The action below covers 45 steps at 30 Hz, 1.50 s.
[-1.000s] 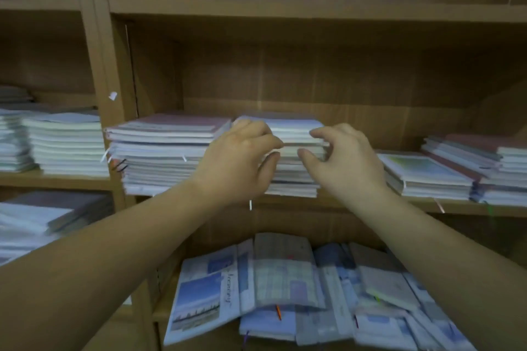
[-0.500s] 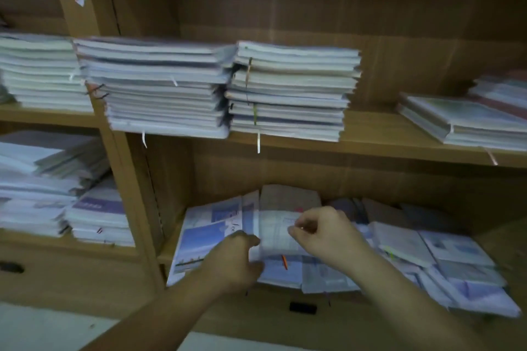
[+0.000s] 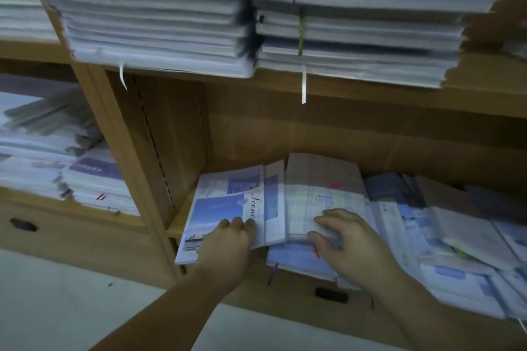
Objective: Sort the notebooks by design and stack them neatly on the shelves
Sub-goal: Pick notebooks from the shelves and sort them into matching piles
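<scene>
Only the head view to go on, so everything below is taken from that.

The left grip is laid on the sky-blue glossy notebook with the "Scene" lettering. Its fingers are seen on the cover near the front edge, but the thumb is hidden. Whether the book is pinched or just pressed can't be told.

The right grip is spread apart, with fingers and thumb rested on the pale checked soft-cover notebook and nothing clamped. Both notebooks are lying on the lower wooden shelf, side by side and touching, right under the two grips. The checked one is sat on a blue notebook that pokes out just below the right thumb.

Off to the right of the right grip, a loose fanned-out heap of mixed notebooks is spread along the same shelf, not yet sorted. Well above both grips, two tall squared stacks of white-edged notebooks are parked on the upper shelf.

Handling-wise, and this is only a guess, they look thin, light and floppy with slick covers. Sliding is to be expected if just one is tugged. A notebook is probably best taken by the front edge that overhangs the shelf, thumb under and fingers on top, with the neighbour held down by the other grip.
</scene>
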Each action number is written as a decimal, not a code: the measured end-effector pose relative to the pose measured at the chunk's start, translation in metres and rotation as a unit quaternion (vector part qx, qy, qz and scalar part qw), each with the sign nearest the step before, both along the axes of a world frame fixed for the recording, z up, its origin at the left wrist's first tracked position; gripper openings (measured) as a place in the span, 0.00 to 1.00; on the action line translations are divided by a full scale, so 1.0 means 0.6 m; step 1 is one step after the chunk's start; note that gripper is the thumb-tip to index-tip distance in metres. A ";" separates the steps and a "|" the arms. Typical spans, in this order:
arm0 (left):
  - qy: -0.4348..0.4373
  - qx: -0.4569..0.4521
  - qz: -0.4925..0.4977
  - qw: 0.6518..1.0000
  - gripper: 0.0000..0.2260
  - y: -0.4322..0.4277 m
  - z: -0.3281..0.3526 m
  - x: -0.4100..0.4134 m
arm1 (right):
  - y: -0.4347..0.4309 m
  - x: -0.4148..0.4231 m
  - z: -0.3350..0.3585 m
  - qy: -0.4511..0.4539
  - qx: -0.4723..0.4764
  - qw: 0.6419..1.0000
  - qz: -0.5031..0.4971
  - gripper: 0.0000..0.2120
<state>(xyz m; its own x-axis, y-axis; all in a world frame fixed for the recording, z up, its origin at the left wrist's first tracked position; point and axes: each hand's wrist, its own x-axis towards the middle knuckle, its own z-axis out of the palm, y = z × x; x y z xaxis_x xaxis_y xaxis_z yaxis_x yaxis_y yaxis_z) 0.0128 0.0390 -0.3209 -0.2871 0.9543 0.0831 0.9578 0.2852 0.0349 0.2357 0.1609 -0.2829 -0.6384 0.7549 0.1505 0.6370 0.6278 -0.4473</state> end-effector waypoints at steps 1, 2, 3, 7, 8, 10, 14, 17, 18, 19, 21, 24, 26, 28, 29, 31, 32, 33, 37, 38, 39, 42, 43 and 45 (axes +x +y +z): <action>0.004 0.020 -0.007 1.000 0.19 -0.001 0.004 0.000 | 0.003 0.001 -0.001 0.006 0.003 1.000 -0.001 0.23; 0.002 0.042 -0.013 0.999 0.18 -0.001 0.012 -0.001 | 0.003 0.003 0.000 0.010 0.004 1.000 0.000 0.23; -0.003 0.053 -0.016 0.998 0.19 0.000 0.018 -0.003 | 0.003 0.003 -0.001 0.014 0.000 1.000 0.000 0.23; -0.073 0.152 0.048 0.985 0.21 -0.003 0.046 0.014 | 0.009 0.010 -0.001 0.077 -0.041 0.996 -0.018 0.25; -0.094 0.198 0.062 0.974 0.20 -0.003 0.055 0.022 | 0.010 0.014 0.004 0.099 -0.069 0.993 -0.020 0.25; -0.110 0.277 0.067 0.952 0.19 0.000 0.074 0.043 | 0.016 0.021 0.016 0.134 -0.120 0.983 -0.022 0.28; -0.036 0.270 -0.059 0.960 0.27 0.017 0.087 0.119 | 0.021 0.032 0.027 0.237 -0.198 0.948 -0.078 0.24; 0.049 0.205 -0.155 0.965 0.25 0.039 0.058 0.167 | 0.026 0.045 0.039 0.288 -0.171 0.931 -0.146 0.15; 0.056 0.188 -0.173 0.965 0.23 0.045 0.051 0.173 | 0.029 0.052 0.040 0.264 -0.156 0.939 -0.158 0.14; 0.031 0.177 -0.190 0.965 0.23 0.049 0.050 0.175 | 0.032 0.056 0.039 0.231 -0.150 0.948 -0.159 0.11; -0.082 0.150 -0.216 0.961 0.24 0.049 0.053 0.166 | 0.038 0.062 0.028 0.161 -0.136 0.966 -0.150 0.09; -0.255 0.150 -0.188 0.937 0.20 0.051 0.062 0.122 | 0.047 0.069 0.016 0.128 -0.121 0.971 -0.160 0.14; -0.236 0.210 -0.070 0.946 0.18 0.058 0.065 0.085 | 0.054 0.074 0.010 0.147 -0.137 0.965 -0.169 0.14; -0.232 0.186 0.042 0.954 0.18 0.060 0.064 0.053 | 0.055 0.074 0.008 0.162 -0.170 0.958 -0.166 0.08; -0.274 0.160 0.069 0.946 0.17 0.061 0.061 0.044 | 0.056 0.073 0.004 0.161 -0.178 0.956 -0.170 0.09; -0.375 0.136 0.087 0.913 0.11 0.064 0.054 0.042 | 0.061 0.071 -0.003 0.161 -0.173 0.957 -0.169 0.10; -0.404 0.135 0.088 0.900 0.09 0.065 0.053 0.048 | 0.063 0.069 -0.004 0.157 -0.175 0.957 -0.168 0.14; -0.419 0.135 0.085 0.894 0.09 0.067 0.049 0.056 | 0.065 0.068 -0.002 0.145 -0.181 0.958 -0.171 0.19; -0.410 0.108 0.067 0.903 0.10 0.071 0.044 0.097 | 0.069 0.073 0.011 0.094 -0.184 0.960 -0.188 0.30; -0.422 0.114 0.080 0.896 0.09 0.072 0.045 0.102 | 0.069 0.075 0.011 0.092 -0.178 0.962 -0.185 0.30; -0.445 0.123 0.100 0.881 0.09 0.075 0.048 0.103 | 0.068 0.077 0.010 0.096 -0.176 0.962 -0.185 0.31; -0.499 0.156 0.155 0.838 0.13 0.084 0.051 0.091 | 0.064 0.080 0.011 0.106 -0.183 0.959 -0.190 0.36; -0.524 0.165 0.168 0.819 0.13 0.086 0.053 0.089 | 0.064 0.079 0.011 0.107 -0.187 0.958 -0.189 0.38; -0.567 0.159 0.186 0.787 0.17 0.089 0.062 0.089 | 0.066 0.079 0.009 0.104 -0.186 0.960 -0.181 0.39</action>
<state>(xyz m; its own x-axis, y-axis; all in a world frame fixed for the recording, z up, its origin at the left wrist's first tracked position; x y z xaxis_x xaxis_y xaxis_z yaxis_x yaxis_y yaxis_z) 0.0659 0.0923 -0.2839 -0.6027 0.7697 -0.2104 0.1123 0.3428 0.9327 0.2829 0.2003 -0.2776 -0.3100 0.9477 -0.0756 0.6553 0.1554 -0.7392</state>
